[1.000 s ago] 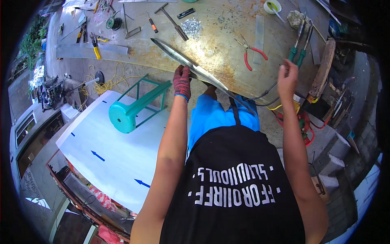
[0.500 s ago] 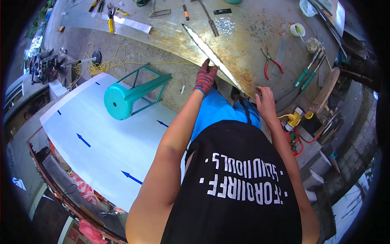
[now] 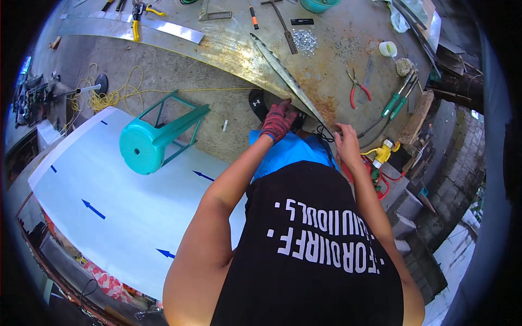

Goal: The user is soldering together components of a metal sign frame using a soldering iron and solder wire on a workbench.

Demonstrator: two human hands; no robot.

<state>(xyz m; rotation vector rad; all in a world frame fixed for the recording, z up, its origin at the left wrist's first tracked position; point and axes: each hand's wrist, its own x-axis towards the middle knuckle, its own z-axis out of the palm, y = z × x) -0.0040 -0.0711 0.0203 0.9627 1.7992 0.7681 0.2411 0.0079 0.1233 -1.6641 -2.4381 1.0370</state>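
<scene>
A long, narrow metal strip [image 3: 289, 79] with a tapered far end lies slantwise across the metal-topped table [image 3: 228, 57]. Its near end reaches the table's front edge. My left hand [image 3: 279, 120], in a red and grey knit glove, is at that edge just left of the strip, its fingers loosely bent and apart with nothing visible in them. Bare, my right hand [image 3: 347, 142] rests by the edge, right of the strip's near end. Its fingers are half stretched, and no held thing shows. A thin dark cord [image 3: 325, 133] loops between the hands.
Red-handled pliers [image 3: 356, 89], green-handled tools [image 3: 397, 103], a T-shaped bar [image 3: 284, 30], an orange-and-black screwdriver [image 3: 254, 17] and small metal bits [image 3: 304, 42] lie on the table. At left, a teal stool [image 3: 144, 145] lies on a white sheet [image 3: 125, 201]. Yellow cord [image 3: 106, 100] trails across the floor.
My left hand has come away from the strip and moved down toward me. The strip has tilted, so its bright glare is gone. My right hand has shifted slightly left and down.
</scene>
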